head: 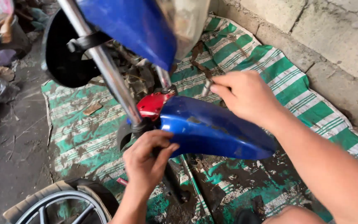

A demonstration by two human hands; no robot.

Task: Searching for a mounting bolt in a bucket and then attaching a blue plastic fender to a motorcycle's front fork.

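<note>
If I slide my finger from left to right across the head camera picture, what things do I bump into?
Wheel → left hand → blue fender → right hand, pinching a small metal part → concrete wall.

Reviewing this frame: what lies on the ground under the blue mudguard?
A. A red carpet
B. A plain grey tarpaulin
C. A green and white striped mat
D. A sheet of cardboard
C: a dirty green and white striped mat is spread on the ground beneath the blue mudguard, which the left hand touches at its near edge while the right hand holds a small metal part above it.
</note>
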